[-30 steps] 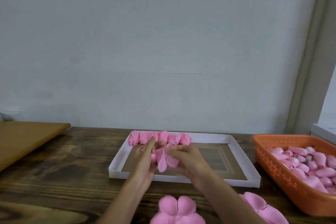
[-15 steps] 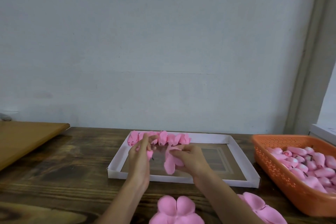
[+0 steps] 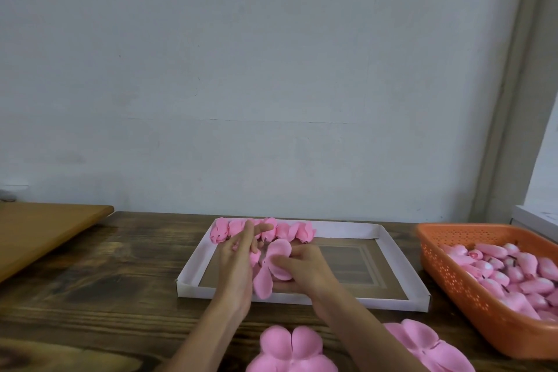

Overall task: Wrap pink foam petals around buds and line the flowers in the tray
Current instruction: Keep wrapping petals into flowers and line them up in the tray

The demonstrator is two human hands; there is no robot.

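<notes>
Half a second on, the pink petal piece point(image 3: 265, 276) has swung left to meet the bud point(image 3: 254, 257). The left hand point(image 3: 237, 260), fingers nearly straight, appears to pinch that bud. The right hand point(image 3: 305, 269) curls around the petals and presses them inward. Both work above the white tray point(image 3: 193, 269), just in front of the finished flowers point(image 3: 290, 229) lining its far rim. The springy foam could unfurl if the right grip slackens, and a trailing lobe might knock that row askew.
</notes>
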